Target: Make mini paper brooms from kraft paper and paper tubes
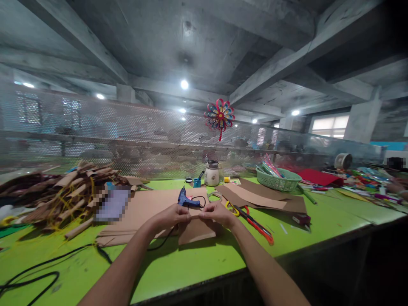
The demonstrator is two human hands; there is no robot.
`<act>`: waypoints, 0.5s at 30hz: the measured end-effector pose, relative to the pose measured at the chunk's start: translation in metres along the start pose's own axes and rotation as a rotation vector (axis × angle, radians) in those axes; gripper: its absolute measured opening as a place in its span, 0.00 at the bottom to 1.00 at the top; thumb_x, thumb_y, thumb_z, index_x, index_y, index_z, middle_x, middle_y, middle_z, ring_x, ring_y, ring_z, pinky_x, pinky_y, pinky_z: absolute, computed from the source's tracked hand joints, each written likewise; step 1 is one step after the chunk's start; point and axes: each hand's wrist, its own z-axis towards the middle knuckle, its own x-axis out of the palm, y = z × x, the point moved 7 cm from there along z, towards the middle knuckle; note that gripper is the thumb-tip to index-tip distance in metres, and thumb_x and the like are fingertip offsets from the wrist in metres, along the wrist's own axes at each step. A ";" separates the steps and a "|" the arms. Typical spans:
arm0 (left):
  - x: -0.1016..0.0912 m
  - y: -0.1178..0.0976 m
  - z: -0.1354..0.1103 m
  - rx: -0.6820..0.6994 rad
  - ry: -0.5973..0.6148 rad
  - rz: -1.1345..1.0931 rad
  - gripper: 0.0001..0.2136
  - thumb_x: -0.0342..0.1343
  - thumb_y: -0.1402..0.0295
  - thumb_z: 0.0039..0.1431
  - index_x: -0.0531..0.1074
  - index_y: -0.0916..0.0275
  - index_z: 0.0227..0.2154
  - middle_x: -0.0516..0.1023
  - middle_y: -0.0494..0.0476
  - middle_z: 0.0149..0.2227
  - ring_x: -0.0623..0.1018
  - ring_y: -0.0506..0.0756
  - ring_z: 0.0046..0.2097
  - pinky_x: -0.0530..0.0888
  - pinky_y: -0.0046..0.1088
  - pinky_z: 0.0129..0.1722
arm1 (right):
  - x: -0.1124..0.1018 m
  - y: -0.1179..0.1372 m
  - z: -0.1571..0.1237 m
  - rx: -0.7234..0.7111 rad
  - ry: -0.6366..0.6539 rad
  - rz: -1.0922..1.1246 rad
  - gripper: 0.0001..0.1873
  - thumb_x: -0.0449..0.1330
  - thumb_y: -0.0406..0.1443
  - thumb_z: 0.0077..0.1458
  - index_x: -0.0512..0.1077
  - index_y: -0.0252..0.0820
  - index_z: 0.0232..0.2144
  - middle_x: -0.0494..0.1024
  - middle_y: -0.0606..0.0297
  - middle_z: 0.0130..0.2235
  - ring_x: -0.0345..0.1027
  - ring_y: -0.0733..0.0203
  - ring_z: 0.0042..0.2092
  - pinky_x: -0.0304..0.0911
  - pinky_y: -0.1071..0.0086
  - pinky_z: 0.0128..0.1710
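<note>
My left hand (174, 216) and my right hand (219, 213) are close together over the middle of the table. Both pinch the upper edge of a small sheet of brown kraft paper (196, 233), which hangs toward me between them. Just beyond my fingers lies a blue glue gun (187, 199), with its dark cord running off to the left. Under and behind my left hand is a stack of larger brown paper sheets (143, 208). To the right of my right hand are scissors with yellow handles (234, 208) and a red-orange cutter (261, 229), partly overlapping.
Rolled brown paper pieces with yellow string (76, 191) are heaped at the left. A green basket (280, 182), a floral jug (211, 175) and a small blue pot (196, 182) stand at the back. Black cable (32, 276) loops at the front left. A perforated screen (143, 148) borders the table.
</note>
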 end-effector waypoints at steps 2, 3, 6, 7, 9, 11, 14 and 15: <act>0.003 0.000 0.001 0.005 0.010 0.001 0.26 0.56 0.42 0.49 0.66 0.65 0.21 0.69 0.51 0.17 0.66 0.48 0.19 0.60 0.24 0.20 | 0.001 -0.001 0.000 -0.013 0.005 -0.012 0.19 0.70 0.47 0.39 0.79 0.35 0.23 0.73 0.65 0.21 0.60 0.68 0.23 0.54 0.73 0.24; 0.005 0.000 0.002 0.006 0.012 0.002 0.26 0.55 0.42 0.49 0.66 0.65 0.21 0.69 0.51 0.17 0.66 0.48 0.19 0.60 0.24 0.19 | 0.002 -0.001 0.001 -0.017 0.006 -0.017 0.18 0.70 0.47 0.39 0.79 0.36 0.24 0.73 0.65 0.22 0.61 0.68 0.24 0.54 0.73 0.25; 0.006 0.001 0.004 0.004 0.004 0.007 0.27 0.55 0.41 0.48 0.65 0.64 0.20 0.67 0.50 0.16 0.66 0.48 0.19 0.60 0.24 0.19 | 0.003 -0.003 0.001 -0.020 -0.001 -0.029 0.17 0.70 0.46 0.41 0.79 0.35 0.24 0.73 0.65 0.22 0.61 0.68 0.24 0.54 0.73 0.25; 0.006 0.002 0.005 0.000 -0.001 0.010 0.27 0.55 0.40 0.47 0.65 0.64 0.20 0.67 0.50 0.16 0.66 0.49 0.19 0.61 0.24 0.19 | 0.002 -0.003 0.001 -0.018 -0.008 -0.029 0.17 0.69 0.46 0.41 0.79 0.35 0.23 0.73 0.65 0.22 0.60 0.68 0.24 0.53 0.73 0.25; 0.005 0.004 0.006 -0.014 -0.019 0.018 0.27 0.56 0.40 0.45 0.66 0.64 0.21 0.68 0.50 0.16 0.67 0.49 0.19 0.62 0.24 0.19 | 0.001 -0.004 0.001 -0.017 -0.019 -0.024 0.18 0.70 0.46 0.41 0.78 0.35 0.23 0.73 0.65 0.22 0.60 0.69 0.24 0.53 0.73 0.25; 0.001 0.006 0.007 -0.026 -0.052 0.025 0.28 0.58 0.40 0.43 0.67 0.65 0.20 0.69 0.50 0.17 0.67 0.49 0.19 0.61 0.24 0.20 | -0.002 -0.004 0.001 -0.018 -0.030 -0.015 0.18 0.70 0.46 0.40 0.78 0.35 0.22 0.73 0.65 0.21 0.60 0.69 0.24 0.53 0.73 0.25; -0.004 0.009 0.007 -0.033 -0.090 0.018 0.28 0.59 0.40 0.40 0.67 0.65 0.20 0.69 0.50 0.17 0.66 0.48 0.19 0.61 0.24 0.20 | -0.007 -0.005 0.002 -0.017 -0.051 0.000 0.18 0.70 0.46 0.40 0.77 0.35 0.22 0.73 0.66 0.22 0.60 0.69 0.24 0.53 0.73 0.25; -0.005 0.009 0.007 -0.036 -0.088 0.012 0.28 0.59 0.40 0.41 0.67 0.65 0.20 0.69 0.51 0.17 0.66 0.48 0.19 0.61 0.24 0.20 | -0.008 -0.006 0.002 -0.014 -0.054 0.003 0.18 0.70 0.46 0.40 0.77 0.35 0.22 0.73 0.66 0.22 0.60 0.69 0.24 0.52 0.73 0.25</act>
